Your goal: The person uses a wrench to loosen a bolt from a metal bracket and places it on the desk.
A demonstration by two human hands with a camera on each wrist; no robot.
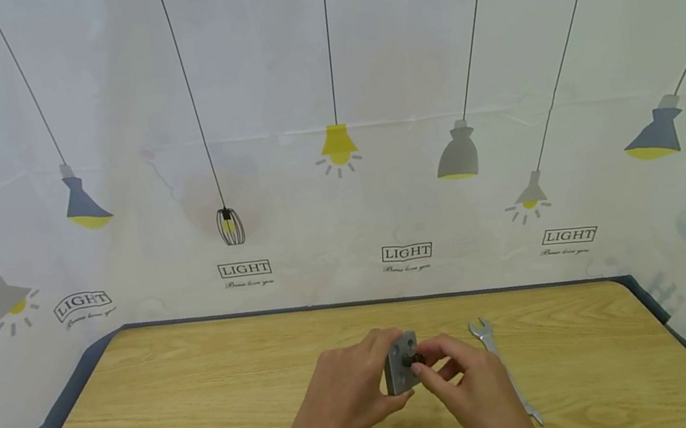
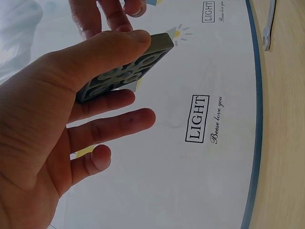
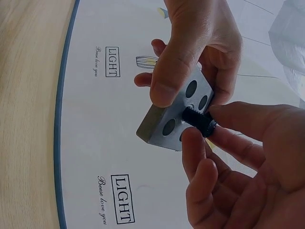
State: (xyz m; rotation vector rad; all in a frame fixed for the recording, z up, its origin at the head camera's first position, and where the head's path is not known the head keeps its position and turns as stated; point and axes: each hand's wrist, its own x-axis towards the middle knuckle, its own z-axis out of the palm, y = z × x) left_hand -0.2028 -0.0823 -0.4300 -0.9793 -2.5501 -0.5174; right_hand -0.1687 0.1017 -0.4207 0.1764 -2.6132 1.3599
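Note:
A grey metal plate with several round holes (image 3: 164, 117) is held up over the table. My left hand (image 1: 351, 387) grips it by its edges, thumb on one side and fingers on the other. From the right, my right hand (image 1: 466, 382) pinches a black bolt (image 3: 201, 121) by its head between thumb and fingertips. The bolt's threaded end meets the plate's face at its middle hole, and the shank stands out from the face. In the left wrist view the plate's back (image 2: 121, 74) shows a recessed, patterned surface.
An open-ended wrench (image 1: 505, 368) lies on the wooden table (image 1: 178, 408), just right of my right hand. Behind the table hangs a pale sheet (image 1: 270, 105) printed with lamps and the word LIGHT. A blue edge (image 1: 210, 318) runs along the table's far side.

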